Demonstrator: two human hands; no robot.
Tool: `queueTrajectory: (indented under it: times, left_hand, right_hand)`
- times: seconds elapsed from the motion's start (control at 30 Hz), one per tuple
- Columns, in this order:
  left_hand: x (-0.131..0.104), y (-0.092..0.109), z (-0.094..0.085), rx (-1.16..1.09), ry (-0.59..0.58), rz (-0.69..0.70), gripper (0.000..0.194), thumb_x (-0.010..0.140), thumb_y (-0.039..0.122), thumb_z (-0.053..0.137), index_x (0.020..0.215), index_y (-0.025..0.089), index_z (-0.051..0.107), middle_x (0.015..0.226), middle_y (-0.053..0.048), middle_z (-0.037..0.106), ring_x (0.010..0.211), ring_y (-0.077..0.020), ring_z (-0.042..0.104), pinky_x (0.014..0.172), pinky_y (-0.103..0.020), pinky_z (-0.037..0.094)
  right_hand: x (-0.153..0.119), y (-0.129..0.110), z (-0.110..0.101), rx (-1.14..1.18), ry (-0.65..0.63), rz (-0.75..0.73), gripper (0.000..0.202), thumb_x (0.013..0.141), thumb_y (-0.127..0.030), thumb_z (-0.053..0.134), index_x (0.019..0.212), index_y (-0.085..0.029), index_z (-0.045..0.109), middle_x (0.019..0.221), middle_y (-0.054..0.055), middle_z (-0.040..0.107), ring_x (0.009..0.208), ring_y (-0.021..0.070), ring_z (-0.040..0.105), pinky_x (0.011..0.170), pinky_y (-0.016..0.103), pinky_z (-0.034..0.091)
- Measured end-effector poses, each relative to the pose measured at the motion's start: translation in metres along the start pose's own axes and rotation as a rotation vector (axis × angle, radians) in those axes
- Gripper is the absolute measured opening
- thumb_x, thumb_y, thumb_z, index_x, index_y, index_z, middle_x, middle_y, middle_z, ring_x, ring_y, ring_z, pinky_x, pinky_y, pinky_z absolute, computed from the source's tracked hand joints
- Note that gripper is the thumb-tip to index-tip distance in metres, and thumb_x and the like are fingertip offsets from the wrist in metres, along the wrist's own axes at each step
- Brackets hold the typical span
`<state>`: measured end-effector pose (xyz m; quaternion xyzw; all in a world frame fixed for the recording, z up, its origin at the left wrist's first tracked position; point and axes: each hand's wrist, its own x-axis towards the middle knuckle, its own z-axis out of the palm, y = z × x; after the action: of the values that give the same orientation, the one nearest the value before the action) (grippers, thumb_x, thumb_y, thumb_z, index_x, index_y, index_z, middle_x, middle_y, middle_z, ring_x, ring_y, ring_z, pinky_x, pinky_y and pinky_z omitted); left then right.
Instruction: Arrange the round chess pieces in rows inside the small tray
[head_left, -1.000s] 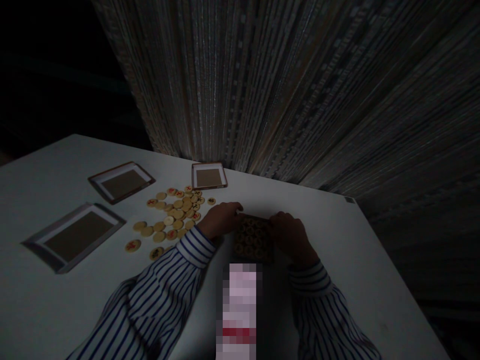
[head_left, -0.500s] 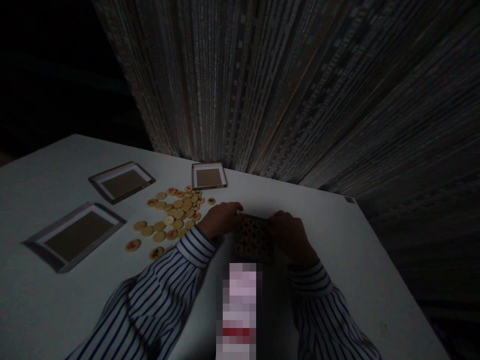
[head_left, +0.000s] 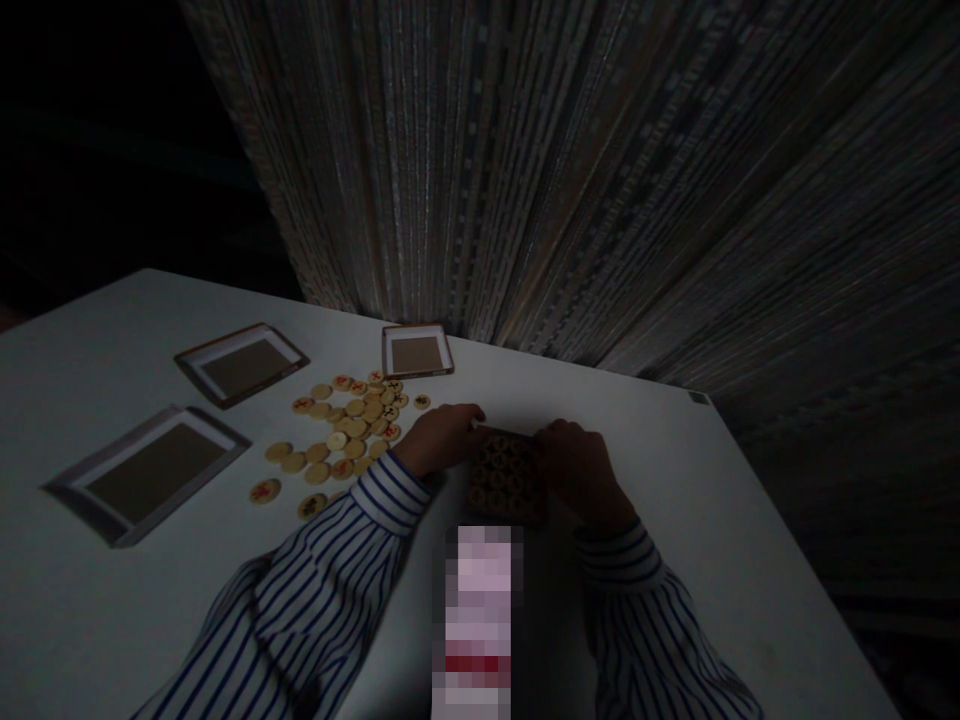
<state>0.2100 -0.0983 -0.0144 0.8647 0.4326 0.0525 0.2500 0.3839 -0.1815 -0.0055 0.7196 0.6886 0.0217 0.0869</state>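
- While the light is poor, both hands are seen closed around one small box (head_left: 507, 478) near the front edge of the white table (head_left: 675, 470); the left hand (head_left: 441, 438) grips its left side with fingertips curled over the far rim, and the right hand (head_left: 581, 472) clasps its right side.
- Box contents: round game discs, packed flat in rows and filling the visible interior; their markings are too dark to read.
- Risk, judged: the box appears full to the rim, so any tilt or a jolt from either hand could spill discs onto the table. A squeeze on the thin walls could also buckle them and pop the top layer loose.
- Risk, judged: the left striped sleeve (head_left: 390, 492) lies just beside the loose discs (head_left: 349, 430); a sweep of that forearm could scatter them or push some off the near edge.
- Loose discs: a spread of pale rounds, some with red marks and some with dark marks, lies on the table to the left of the box, apart from it.
- Other containers: a small shallow tray (head_left: 417, 352) stands beyond the discs near the curtain (head_left: 600, 180); a mid tray (head_left: 241, 362) and a large tray (head_left: 146, 472) lie further left. All three show only a brown base, with nothing in them.
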Motion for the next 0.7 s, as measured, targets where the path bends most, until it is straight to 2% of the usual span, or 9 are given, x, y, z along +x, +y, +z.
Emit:
queueTrajectory:
  times: [0.37, 0.7]
  left_hand:
    - [0.0001, -0.0005, 0.0023, 0.01, 0.007, 0.008, 0.035, 0.087, 0.036, 0.046, 0.115, 0.017, 0.059, 0.102, -0.007, 0.07, 0.092, -0.0207, 0.065, 0.075, -0.028, 0.047]
    - [0.0001, -0.0003, 0.0002, 0.01, 0.002, 0.008, 0.035, 0.087, 0.035, 0.045, 0.114, 0.017, 0.059, 0.101, -0.008, 0.07, 0.091, -0.0207, 0.065, 0.075, -0.028, 0.047]
  right_hand:
    - [0.0024, -0.0051, 0.0012, 0.024, 0.027, -0.066, 0.022, 0.089, -0.025, 0.045, 0.099, -0.024, 0.065, 0.112, 0.008, 0.06, 0.096, 0.0218, 0.055, 0.076, 0.036, 0.036]
    - [0.0047, -0.0044, 0.0061, 0.037, 0.008, -0.084, 0.024, 0.09, -0.026, 0.044, 0.104, -0.026, 0.064, 0.115, 0.009, 0.059, 0.098, 0.0217, 0.055, 0.078, 0.037, 0.035]
